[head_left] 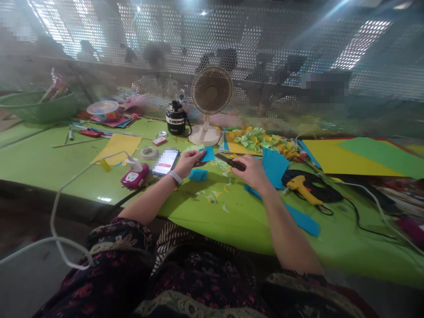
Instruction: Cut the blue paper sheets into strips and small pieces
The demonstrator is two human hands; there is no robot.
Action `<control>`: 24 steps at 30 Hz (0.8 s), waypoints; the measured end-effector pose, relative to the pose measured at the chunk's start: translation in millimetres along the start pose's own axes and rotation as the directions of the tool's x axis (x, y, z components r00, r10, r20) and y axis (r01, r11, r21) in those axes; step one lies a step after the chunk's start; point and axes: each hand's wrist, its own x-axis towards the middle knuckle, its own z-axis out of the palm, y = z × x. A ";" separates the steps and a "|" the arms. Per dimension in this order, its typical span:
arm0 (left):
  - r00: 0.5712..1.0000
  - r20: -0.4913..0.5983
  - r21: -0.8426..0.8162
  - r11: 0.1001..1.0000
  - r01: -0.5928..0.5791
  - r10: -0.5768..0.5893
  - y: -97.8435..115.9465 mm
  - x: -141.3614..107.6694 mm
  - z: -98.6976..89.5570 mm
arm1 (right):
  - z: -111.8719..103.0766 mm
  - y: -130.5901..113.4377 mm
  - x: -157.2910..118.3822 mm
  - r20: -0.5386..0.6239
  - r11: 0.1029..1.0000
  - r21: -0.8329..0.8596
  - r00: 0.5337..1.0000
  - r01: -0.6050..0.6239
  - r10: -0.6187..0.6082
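My left hand point(188, 163) pinches a small blue paper square point(208, 154) above the table. My right hand point(253, 171) is wrapped round dark scissors point(228, 160), whose tip points left toward the square, with a small gap between them. Whether the blades are apart I cannot make out. Below my left hand a small folded blue paper piece point(198, 175) lies on the green table point(198, 221). Small paper scraps point(215, 194) are scattered under and between both hands. A larger blue sheet point(274, 168) lies just right of my right hand, and a blue strip point(303, 221) lies beyond my right forearm.
A fan point(212, 92) and a black flask point(176, 118) stand at the back. Left are a phone point(166, 161), tape roll point(149, 153) and purple power socket point(134, 176) with a white cable. Right are a yellow glue gun point(304, 190) and cut-paper pile point(258, 140).
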 end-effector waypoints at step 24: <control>0.995 0.079 -0.016 0.998 0.064 -0.063 -7.5 -9.1 10.3 | 4.2 -12.1 -2.9 0.093 0.994 -0.108 0.996 0.025 -0.015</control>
